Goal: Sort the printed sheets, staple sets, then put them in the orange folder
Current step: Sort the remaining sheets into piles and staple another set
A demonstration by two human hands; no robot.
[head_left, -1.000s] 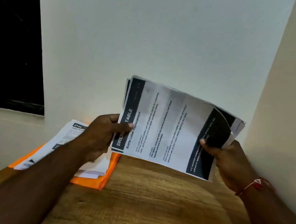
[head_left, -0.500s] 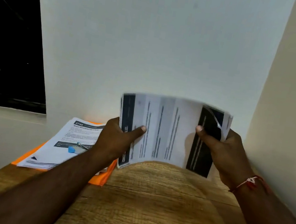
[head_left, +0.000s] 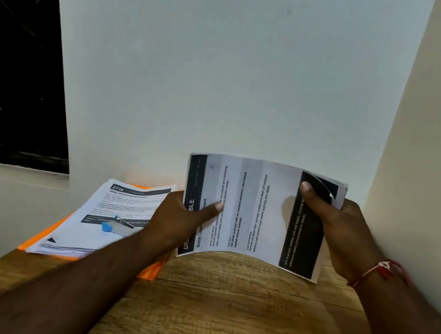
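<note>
I hold a set of printed sheets (head_left: 252, 211) upright and bowed over the wooden counter (head_left: 220, 310). My left hand (head_left: 179, 221) grips its left end with the thumb pressed on the front page, and my right hand (head_left: 346, 237) grips the right end, thumb on the dark band where the top page's corner curls. To my left, another stack of sheets (head_left: 110, 207) lies on the orange folder (head_left: 39, 240), a blue-ended stapler (head_left: 116, 226) resting on top.
</note>
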